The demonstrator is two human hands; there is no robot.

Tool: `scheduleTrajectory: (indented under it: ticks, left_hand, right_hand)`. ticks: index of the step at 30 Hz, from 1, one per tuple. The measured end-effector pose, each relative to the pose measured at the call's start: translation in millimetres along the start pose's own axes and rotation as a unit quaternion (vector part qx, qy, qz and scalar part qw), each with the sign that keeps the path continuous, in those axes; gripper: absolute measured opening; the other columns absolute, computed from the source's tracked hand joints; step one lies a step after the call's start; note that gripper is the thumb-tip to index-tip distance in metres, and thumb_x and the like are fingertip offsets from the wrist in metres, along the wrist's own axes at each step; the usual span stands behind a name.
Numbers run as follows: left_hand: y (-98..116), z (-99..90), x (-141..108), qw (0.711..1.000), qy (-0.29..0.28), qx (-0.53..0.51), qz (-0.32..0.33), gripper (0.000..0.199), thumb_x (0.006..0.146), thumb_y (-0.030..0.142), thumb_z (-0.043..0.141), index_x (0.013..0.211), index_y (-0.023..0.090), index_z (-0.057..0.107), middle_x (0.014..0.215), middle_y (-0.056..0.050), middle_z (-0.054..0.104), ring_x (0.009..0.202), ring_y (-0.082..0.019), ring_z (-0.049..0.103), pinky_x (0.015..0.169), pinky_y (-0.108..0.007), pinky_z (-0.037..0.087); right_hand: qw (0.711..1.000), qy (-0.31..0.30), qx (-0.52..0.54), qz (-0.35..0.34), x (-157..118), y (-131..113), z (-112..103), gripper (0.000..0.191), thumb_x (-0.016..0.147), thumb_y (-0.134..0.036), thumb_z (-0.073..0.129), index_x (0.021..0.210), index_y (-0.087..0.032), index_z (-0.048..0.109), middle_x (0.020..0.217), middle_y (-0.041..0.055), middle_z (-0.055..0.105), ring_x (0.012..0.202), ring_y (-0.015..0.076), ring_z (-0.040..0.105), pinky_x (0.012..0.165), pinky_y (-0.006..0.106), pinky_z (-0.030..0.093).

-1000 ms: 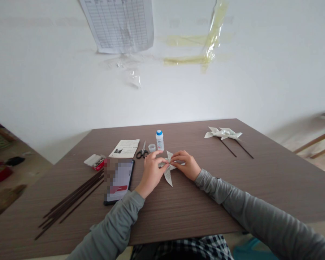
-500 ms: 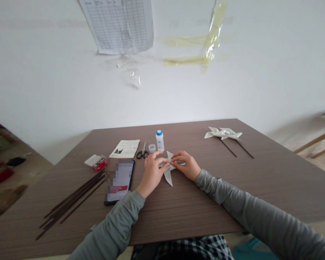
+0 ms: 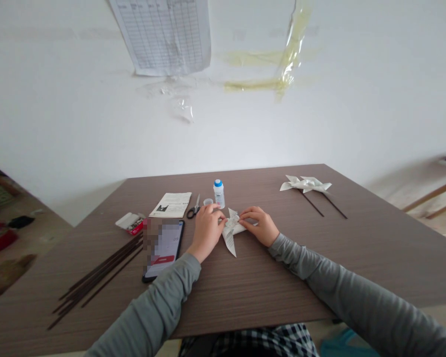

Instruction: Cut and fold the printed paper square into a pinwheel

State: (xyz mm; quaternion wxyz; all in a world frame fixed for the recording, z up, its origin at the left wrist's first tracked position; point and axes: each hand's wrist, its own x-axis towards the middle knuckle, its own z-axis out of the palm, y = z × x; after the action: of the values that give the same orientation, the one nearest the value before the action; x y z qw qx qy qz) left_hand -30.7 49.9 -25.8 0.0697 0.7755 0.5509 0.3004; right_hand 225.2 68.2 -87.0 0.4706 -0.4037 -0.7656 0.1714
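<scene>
A folded paper pinwheel (image 3: 229,232) with printed text lies on the table between my hands, one pointed blade toward me. My left hand (image 3: 208,229) pinches its left side between thumb and fingers. On the right side, my right hand (image 3: 259,225) has thumb and fingertips closed on another part of the paper. Just behind stands a white glue bottle (image 3: 219,195) with a blue cap. A small clear cup (image 3: 208,202) and black-handled scissors (image 3: 193,211) are partly covered by my left hand.
On the brown table (image 3: 223,297) are a phone (image 3: 165,253), dark sticks (image 3: 96,277), a red-and-white box (image 3: 134,224) and folded printed paper (image 3: 171,205). Two finished pinwheels (image 3: 307,184) on sticks lie at the back right. A wall (image 3: 96,124) stands behind.
My fingertips have moved apart from the pinwheel's centre, left hand to the left and right hand slightly to the right. More of the paper's middle shows.
</scene>
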Motion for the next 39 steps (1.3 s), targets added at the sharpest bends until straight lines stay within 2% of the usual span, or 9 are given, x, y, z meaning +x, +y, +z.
scheduleTrajectory:
  ticks: [3, 6, 10, 14, 18, 24, 29, 35, 39]
  left_hand:
    - [-1.2, 3.2, 6.1, 1.0, -0.005, 0.004, -0.005, 0.024, 0.102, 0.003, 0.093, 0.093, 0.025, 0.091, 0.152, -0.014, 0.09, 0.151, -0.04, 0.081, 0.138, -0.062, 0.065]
    - [-3.5, 7.4, 8.9, 1.0, -0.019, 0.009, -0.014, 0.022, 0.104, 0.002, 0.091, 0.109, 0.023, 0.095, 0.146, -0.014, 0.092, 0.15, -0.038, 0.083, 0.136, -0.057, 0.065]
    - [-8.6, 10.5, 7.9, 0.999, -0.026, 0.02, -0.018, 0.016, 0.111, 0.012, 0.09, 0.12, 0.021, 0.099, 0.141, -0.015, 0.094, 0.146, -0.037, 0.084, 0.134, -0.053, 0.065]
    - [-13.4, 11.4, 5.6, 0.999, -0.034, 0.022, -0.025, 0.007, 0.111, 0.016, 0.094, 0.11, 0.02, 0.1, 0.14, -0.018, 0.095, 0.142, -0.04, 0.084, 0.132, -0.054, 0.064]
    - [-15.6, 12.0, 5.4, 0.999, -0.039, 0.015, -0.029, 0.01, 0.108, 0.014, 0.096, 0.101, 0.021, 0.098, 0.138, -0.017, 0.096, 0.141, -0.041, 0.085, 0.131, -0.056, 0.064]
    - [-16.1, 14.3, 5.4, 0.999, -0.028, -0.013, -0.025, 0.012, 0.107, 0.012, 0.097, 0.104, 0.024, 0.098, 0.133, -0.013, 0.096, 0.137, -0.036, 0.088, 0.127, -0.052, 0.067]
    - [-17.8, 19.0, 0.6, 0.996, 0.017, -0.086, -0.014, 0.017, 0.104, 0.008, 0.099, 0.105, 0.024, 0.097, 0.129, -0.011, 0.096, 0.137, -0.035, 0.088, 0.127, -0.05, 0.067]
    - [-18.0, 19.2, -2.3, 0.991, 0.047, -0.127, 0.003, 0.02, 0.103, 0.006, 0.098, 0.103, 0.025, 0.095, 0.123, -0.008, 0.095, 0.132, -0.033, 0.09, 0.125, -0.048, 0.069]
    - [-18.2, 18.0, -2.1, 0.989, 0.054, -0.136, 0.01, 0.018, 0.103, 0.008, 0.098, 0.105, 0.025, 0.094, 0.121, -0.008, 0.095, 0.128, -0.033, 0.09, 0.123, -0.049, 0.07]
  right_hand:
    - [1.0, -0.002, -0.007, 0.005, -0.2, 0.5, -0.1, 0.011, 0.109, -0.028, 0.097, 0.099, -0.032, 0.099, 0.117, 0.0103, 0.097, 0.114, 0.0354, 0.092, 0.113, 0.055, 0.077]
    - [1.0, -0.008, -0.009, 0.012, -0.4, 0.2, -0.1, 0.012, 0.108, -0.024, 0.096, 0.099, -0.032, 0.098, 0.118, 0.0105, 0.097, 0.116, 0.0358, 0.092, 0.115, 0.054, 0.076]
    - [0.999, -0.019, 0.001, 0.032, 0.0, -1.7, -0.3, 0.01, 0.105, -0.023, 0.097, 0.098, -0.031, 0.097, 0.119, 0.01, 0.097, 0.119, 0.036, 0.092, 0.118, 0.055, 0.074]
    - [0.998, -0.021, 0.014, 0.052, 0.8, -4.5, 0.1, 0.01, 0.104, -0.024, 0.096, 0.097, -0.031, 0.097, 0.12, 0.0094, 0.096, 0.121, 0.0359, 0.091, 0.121, 0.055, 0.071]
    - [0.999, -0.018, 0.014, 0.047, 0.4, -6.5, 1.3, 0.01, 0.103, -0.024, 0.096, 0.096, -0.032, 0.096, 0.122, 0.0099, 0.095, 0.122, 0.0364, 0.09, 0.122, 0.057, 0.07]
    - [0.998, -0.007, 0.001, 0.054, -1.0, -5.6, 3.7, 0.011, 0.1, -0.022, 0.097, 0.094, -0.031, 0.097, 0.129, 0.0117, 0.095, 0.127, 0.0373, 0.088, 0.123, 0.059, 0.07]
    - [0.997, 0.007, -0.001, 0.074, -0.1, -4.6, 4.3, 0.01, 0.098, -0.023, 0.101, 0.093, -0.031, 0.098, 0.134, 0.013, 0.095, 0.129, 0.0389, 0.09, 0.122, 0.059, 0.072]
    - [0.996, -0.022, 0.037, 0.081, 0.0, -6.2, 4.3, 0.007, 0.098, -0.027, 0.103, 0.095, -0.032, 0.1, 0.123, 0.0105, 0.099, 0.114, 0.0363, 0.093, 0.113, 0.054, 0.075]
    - [0.996, -0.026, 0.043, 0.074, -0.6, -6.4, 4.3, 0.007, 0.1, -0.028, 0.102, 0.095, -0.032, 0.099, 0.113, 0.009, 0.099, 0.114, 0.0375, 0.094, 0.114, 0.054, 0.074]
